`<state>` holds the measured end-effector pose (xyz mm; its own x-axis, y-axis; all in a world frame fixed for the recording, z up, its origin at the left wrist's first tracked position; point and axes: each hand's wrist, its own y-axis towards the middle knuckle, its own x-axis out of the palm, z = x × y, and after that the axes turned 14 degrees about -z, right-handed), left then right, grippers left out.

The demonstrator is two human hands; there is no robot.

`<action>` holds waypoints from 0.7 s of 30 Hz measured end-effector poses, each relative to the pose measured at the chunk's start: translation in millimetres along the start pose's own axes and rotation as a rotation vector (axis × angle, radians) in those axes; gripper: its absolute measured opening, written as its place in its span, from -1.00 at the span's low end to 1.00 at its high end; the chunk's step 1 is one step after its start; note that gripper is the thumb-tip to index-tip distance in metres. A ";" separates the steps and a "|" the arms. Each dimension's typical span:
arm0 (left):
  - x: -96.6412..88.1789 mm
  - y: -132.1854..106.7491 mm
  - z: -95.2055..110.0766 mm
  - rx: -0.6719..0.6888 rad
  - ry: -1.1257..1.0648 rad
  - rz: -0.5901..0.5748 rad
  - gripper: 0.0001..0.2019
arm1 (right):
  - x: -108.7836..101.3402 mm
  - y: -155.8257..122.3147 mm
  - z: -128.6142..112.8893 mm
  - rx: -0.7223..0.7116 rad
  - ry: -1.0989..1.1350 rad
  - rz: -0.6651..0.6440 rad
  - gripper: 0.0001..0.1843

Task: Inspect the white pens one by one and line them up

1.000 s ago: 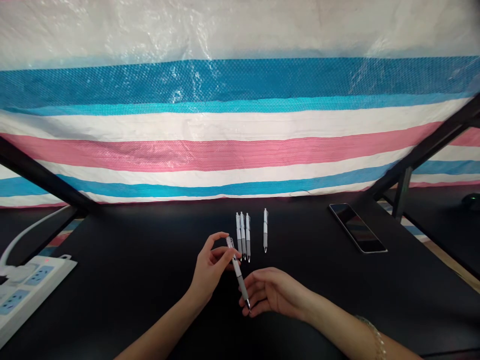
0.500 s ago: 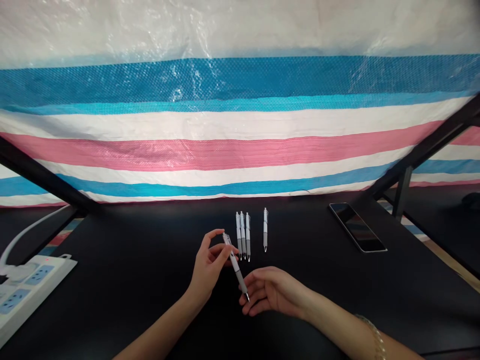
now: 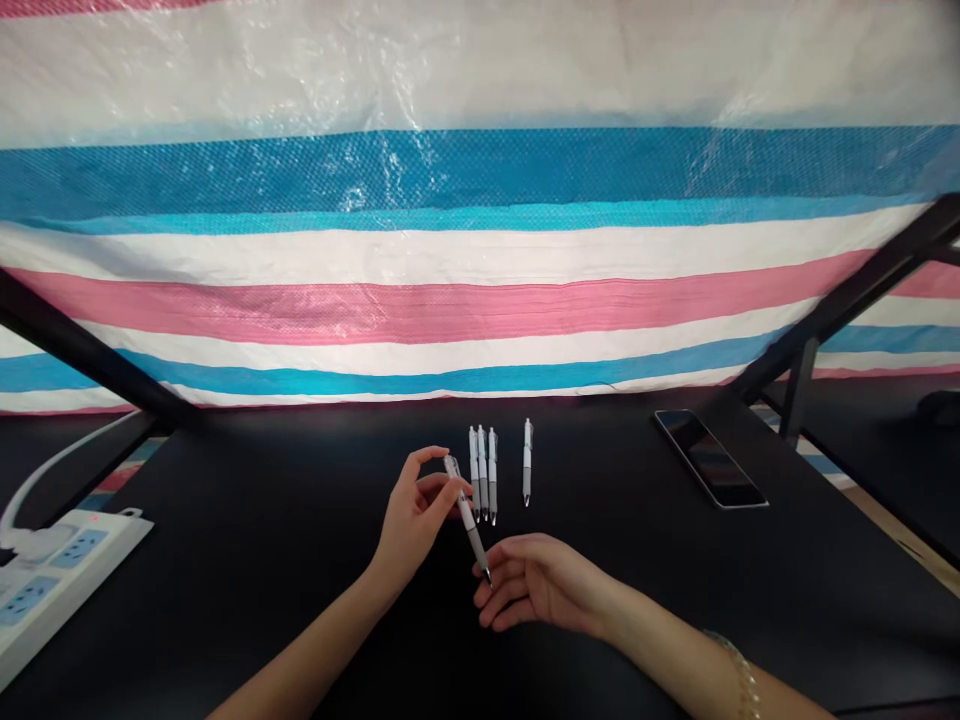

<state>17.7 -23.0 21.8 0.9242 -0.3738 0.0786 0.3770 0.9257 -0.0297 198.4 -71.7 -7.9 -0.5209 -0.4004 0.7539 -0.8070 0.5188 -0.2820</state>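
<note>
My left hand (image 3: pixel 421 510) grips a white ballpoint pen (image 3: pixel 467 520) with a grey grip section, index fingertip at its top end. The pen slants down to the right, its metal tip by the fingers of my right hand (image 3: pixel 536 580). That hand is loosely curved and open, palm toward the pen; whether the tip touches a finger, I cannot tell. Three similar pens lie side by side just beyond, among them the rightmost of the group (image 3: pixel 493 475). One more pen (image 3: pixel 527 462) lies apart to their right, roughly parallel.
A smartphone (image 3: pixel 709 458) lies at the right on the black table (image 3: pixel 300 470). At the left edge is a white power strip (image 3: pixel 82 570) with a plugged-in cable. Black frame bars (image 3: pixel 847 290) flank both sides, and a striped plastic sheet (image 3: pixel 480 310) hangs behind.
The held pen has risen slightly, with its tip a little higher over my right fingers. My right hand has barely moved. The camera view has shifted slightly.
</note>
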 end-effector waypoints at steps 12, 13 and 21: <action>-14.1 32.6 21.4 0.035 0.045 0.003 -0.60 | 0.8 -2.5 -1.6 -0.006 -0.012 -0.016 -0.62; -15.5 34.9 22.2 0.028 0.056 -0.010 -0.59 | 0.5 -2.4 -1.7 -0.007 -0.010 -0.015 -0.62; -26.9 60.6 6.7 -0.058 0.276 -0.062 -0.55 | -2.6 0.0 0.5 -0.005 -0.016 -0.028 -0.63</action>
<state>15.3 43.6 24.5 0.8781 -0.4384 -0.1919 0.4288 0.8988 -0.0913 199.7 -71.1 -10.1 -0.5021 -0.4271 0.7520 -0.8203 0.5107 -0.2577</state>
